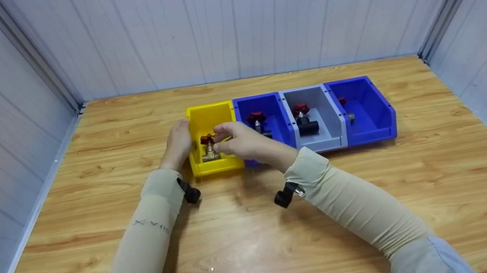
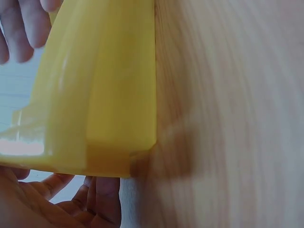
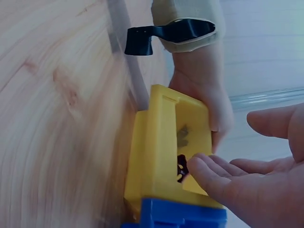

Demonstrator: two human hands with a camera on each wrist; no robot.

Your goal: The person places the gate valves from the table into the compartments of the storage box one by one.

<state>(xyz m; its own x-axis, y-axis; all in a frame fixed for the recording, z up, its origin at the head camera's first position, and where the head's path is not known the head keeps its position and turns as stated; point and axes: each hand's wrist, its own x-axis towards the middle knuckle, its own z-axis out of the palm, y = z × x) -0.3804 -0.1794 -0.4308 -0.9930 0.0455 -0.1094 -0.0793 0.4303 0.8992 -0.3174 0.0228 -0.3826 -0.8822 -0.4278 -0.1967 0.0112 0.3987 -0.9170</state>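
A yellow bin [image 1: 219, 166] stands at the left end of a row of joined bins. In it a brass valve with a red handwheel [image 1: 210, 152] stands on the floor of the bin. My left hand [image 1: 178, 142] rests along the outside of the yellow bin's left wall, fingers loosely bent in the left wrist view. Over the yellow bin's right side hovers my right hand [image 1: 247, 143], fingers extended and thumb apart. The right wrist view shows nothing held in the right hand [image 3: 251, 180], its fingertips near the bin's opening.
Right of the yellow bin come a blue bin [image 1: 291, 141] with a dark red-handled valve [image 1: 257, 122], a grey bin [image 1: 324, 144] with a black red-handled valve [image 1: 306, 123], and another blue bin [image 1: 374, 134] holding a partly hidden brass fitting [image 1: 351, 117]. Panel walls [image 1: 224, 21] enclose the wooden table [image 1: 231, 242].
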